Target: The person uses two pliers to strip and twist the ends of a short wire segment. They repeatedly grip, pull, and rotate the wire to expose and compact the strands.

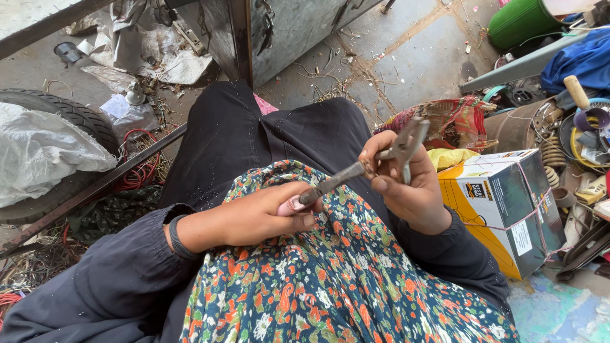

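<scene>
In the head view, the left hand (267, 219) lies low over the lap, knuckles up, fingers curled tight round the pink-sleeved handle end of a worn grey metal pair of pliers (356, 168). The tool slants up and to the right from that fist. The right hand (406, 184) is raised, palm turned toward the camera, wrist bent, its thumb and fingers closed about the pliers near the pivot, with the metal jaws sticking out above the fingertips. Both forearms in dark sleeves rest against a floral patterned cloth (330, 286) across the lap. A yellow and white cardboard box (508, 209) sits just beside the right wrist, and a black rubber tyre (70, 114) lies well apart on the left.
</scene>
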